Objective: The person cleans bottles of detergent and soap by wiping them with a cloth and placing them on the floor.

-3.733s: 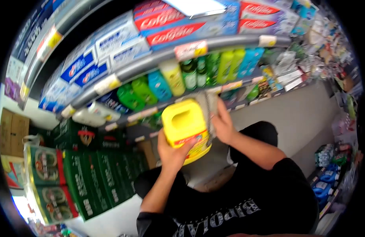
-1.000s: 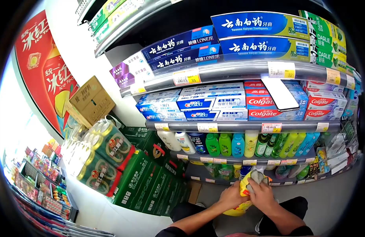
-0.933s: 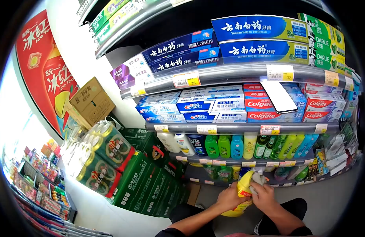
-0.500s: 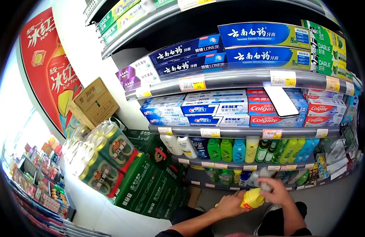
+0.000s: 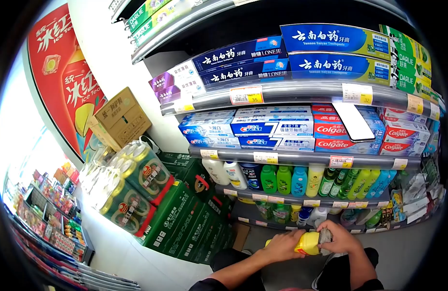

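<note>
My left hand [image 5: 284, 246] is wrapped round a yellow bottle [image 5: 308, 244] with a red mark on its label, held lying nearly sideways low in front of me. Against the bottle's right end, my right hand [image 5: 341, 238] grips a crumpled greyish cloth [image 5: 324, 237]. The cloth covers that end, so the cap cannot be made out. Just beyond my hands, several small bottles [image 5: 281, 213] stand on the bottom shelf, a white bottle [image 5: 317, 216] among them.
Shelves hold Yunnan Baiyao toothpaste boxes [image 5: 337, 40], Crest boxes [image 5: 272, 127] and a row of shampoo bottles [image 5: 284, 179]. A blank white phone-like panel [image 5: 353, 122] overlaps the Colgate boxes. Green cartons [image 5: 185, 228], can packs [image 5: 136, 186] and a cardboard box [image 5: 119, 119] stand left.
The cloth in my right hand has come down from above the bottle onto its right end. My left hand keeps its hold. The view has shifted slightly.
</note>
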